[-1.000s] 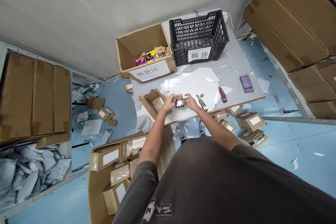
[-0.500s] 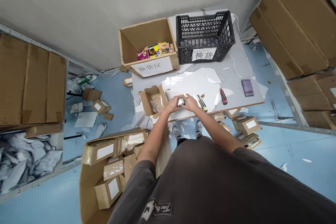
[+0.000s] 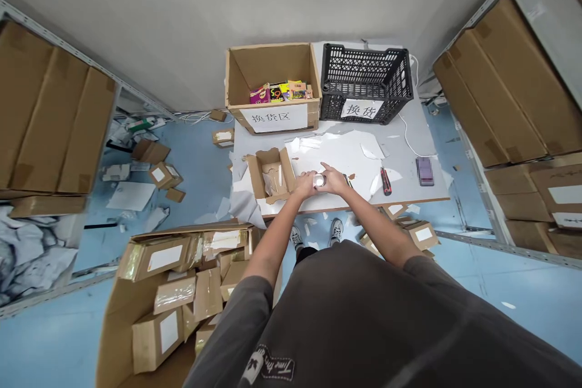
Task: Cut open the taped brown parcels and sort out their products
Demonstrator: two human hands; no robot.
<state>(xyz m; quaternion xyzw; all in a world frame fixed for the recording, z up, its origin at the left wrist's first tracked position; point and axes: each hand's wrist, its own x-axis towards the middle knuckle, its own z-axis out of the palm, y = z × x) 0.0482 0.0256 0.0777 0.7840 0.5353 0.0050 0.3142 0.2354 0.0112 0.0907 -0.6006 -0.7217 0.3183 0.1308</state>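
Near the front edge of the table, my left hand point(image 3: 305, 184) and my right hand point(image 3: 334, 181) hold a small round silvery object point(image 3: 319, 180) between them. Fingers of both hands are curled against its sides; the right index finger sticks out. Just left of my left hand stands an open small cardboard box point(image 3: 271, 176) with packing material inside. A cutter lies mostly hidden behind my right hand. Farther right is a red and black tool point(image 3: 386, 182) on the white paper.
A large cardboard box point(image 3: 273, 116) with colourful packs and a black crate point(image 3: 367, 110) stand at the table's back. A purple blurred item point(image 3: 425, 171) lies at the right. Lower left, a big carton point(image 3: 116, 321) holds several parcels. Shelves with cartons flank both sides.
The camera view has shifted. The round object is turned a little and shows a whiter face, and my right hand now covers more of the cutter.
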